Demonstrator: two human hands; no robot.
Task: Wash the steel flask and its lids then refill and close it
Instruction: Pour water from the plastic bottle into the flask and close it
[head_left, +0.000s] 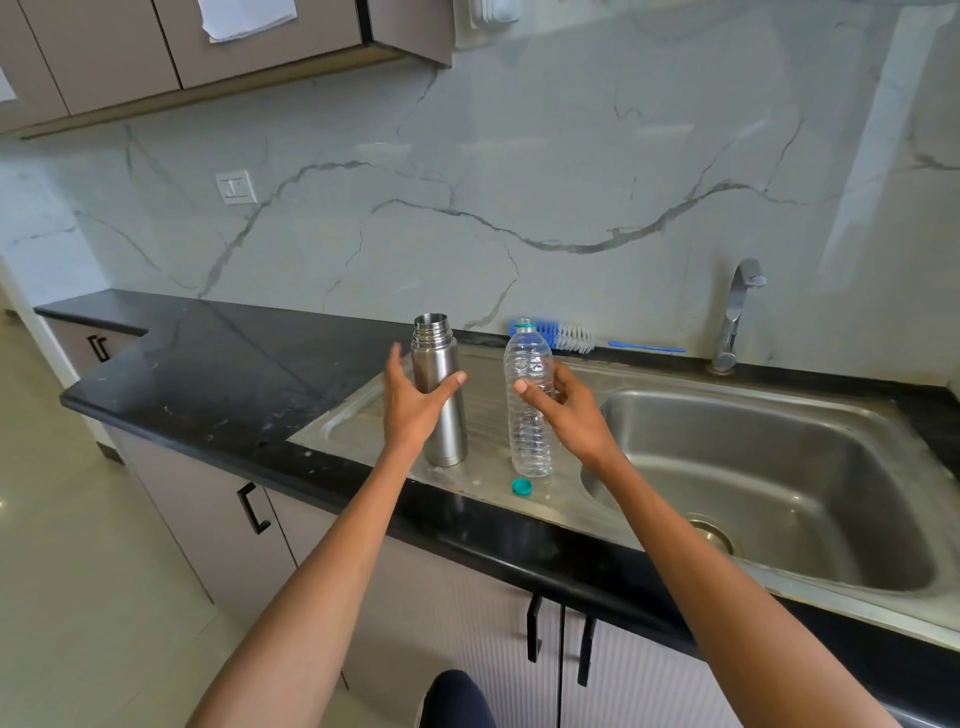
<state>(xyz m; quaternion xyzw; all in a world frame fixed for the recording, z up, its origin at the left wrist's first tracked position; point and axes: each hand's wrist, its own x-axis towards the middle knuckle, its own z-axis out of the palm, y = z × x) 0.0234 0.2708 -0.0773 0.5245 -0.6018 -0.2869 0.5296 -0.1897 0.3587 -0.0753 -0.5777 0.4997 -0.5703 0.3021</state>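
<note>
One head-worn wide view looks forward and down, close over the sink (779, 467).

Bright, even daylight fills the scene, with soft glare on the marble wall (519, 156) and sink basin (779, 467). Wide-angle distortion bends edges; focus stays sharp.

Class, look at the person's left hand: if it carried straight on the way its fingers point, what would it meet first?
The left hand would probably meet the steel flask first: its open fingers and thumb already bracket the flask's body, though depth is hard to judge.

sink (883, 603) cut off at right edge
</note>
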